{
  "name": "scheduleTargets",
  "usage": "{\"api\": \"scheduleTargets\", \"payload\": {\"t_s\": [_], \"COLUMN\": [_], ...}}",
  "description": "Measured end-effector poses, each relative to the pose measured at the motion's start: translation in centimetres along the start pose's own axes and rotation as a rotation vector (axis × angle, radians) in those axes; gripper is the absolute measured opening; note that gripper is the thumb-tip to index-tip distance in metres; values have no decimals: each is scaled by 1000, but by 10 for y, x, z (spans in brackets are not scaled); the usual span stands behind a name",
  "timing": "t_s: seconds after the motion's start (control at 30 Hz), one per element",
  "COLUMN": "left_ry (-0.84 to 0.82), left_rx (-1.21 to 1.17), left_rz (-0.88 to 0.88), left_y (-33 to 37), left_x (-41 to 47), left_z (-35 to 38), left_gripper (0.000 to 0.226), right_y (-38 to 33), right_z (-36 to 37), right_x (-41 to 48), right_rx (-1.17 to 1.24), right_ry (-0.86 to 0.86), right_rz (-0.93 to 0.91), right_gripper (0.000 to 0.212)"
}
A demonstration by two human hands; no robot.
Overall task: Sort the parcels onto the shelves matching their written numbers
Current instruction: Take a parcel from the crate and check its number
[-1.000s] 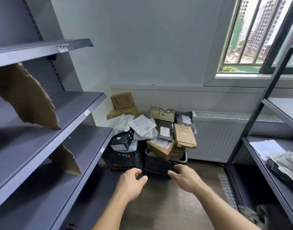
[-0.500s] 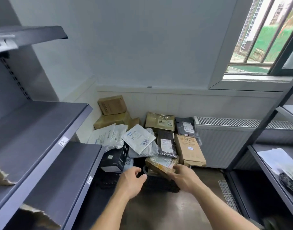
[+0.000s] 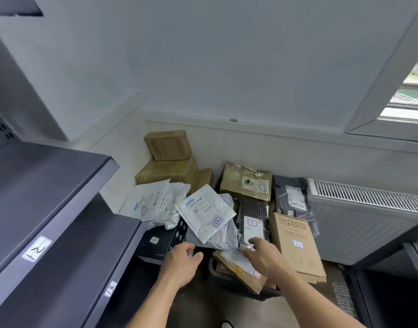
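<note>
A heap of parcels fills the floor corner. On top lies a white mailer marked 03 (image 3: 206, 215), with a black bubble-wrap parcel (image 3: 253, 221) to its right and a flat brown carton (image 3: 296, 245) further right. A black box (image 3: 164, 239) sits at the left. My right hand (image 3: 262, 253) reaches over a taped brown parcel (image 3: 238, 268), its fingertips touching the lower end of the black bubble-wrap parcel. My left hand (image 3: 180, 263) hovers by the black box with loosely curled fingers, holding nothing.
Grey shelves (image 3: 49, 209) with numbered edge labels (image 3: 36, 248) stand on the left. A white radiator (image 3: 369, 221) lines the wall on the right. Brown boxes (image 3: 167, 145) are stacked in the back corner. Another shelf unit's edge (image 3: 416, 254) shows at far right.
I have moved closer to the heap and the view has tipped down. Both hands have advanced from the crate's front edge to the parcels; the right one now touches the black bubble-wrap parcel.
</note>
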State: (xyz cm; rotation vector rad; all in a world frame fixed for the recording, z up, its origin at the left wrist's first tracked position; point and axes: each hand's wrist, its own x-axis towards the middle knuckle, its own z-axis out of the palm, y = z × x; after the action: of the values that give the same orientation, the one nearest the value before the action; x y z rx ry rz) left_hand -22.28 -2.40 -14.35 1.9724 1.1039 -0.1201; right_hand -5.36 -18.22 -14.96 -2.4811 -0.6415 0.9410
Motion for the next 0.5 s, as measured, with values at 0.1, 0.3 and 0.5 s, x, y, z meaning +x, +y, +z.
{"api": "scheduleTargets", "payload": {"t_s": [0.1,0.3,0.5], "left_ry": [13,45,32], "left_rx": [-46,-112,-113], "left_rz": [-86,-258,-397], "left_y": [11,19,16], "left_x": [30,88,134], "left_z": [8,23,38], "left_gripper": [47,47,39], "right_y": [-8,-20,-21], "right_z": [-13,-24,-16], "right_x": [48,131,193], "right_rx": [-18,-82,-101], "right_ry": [-24,-58,-102], "right_rz": [-25,-119,-118], "right_gripper": [53,33,35]}}
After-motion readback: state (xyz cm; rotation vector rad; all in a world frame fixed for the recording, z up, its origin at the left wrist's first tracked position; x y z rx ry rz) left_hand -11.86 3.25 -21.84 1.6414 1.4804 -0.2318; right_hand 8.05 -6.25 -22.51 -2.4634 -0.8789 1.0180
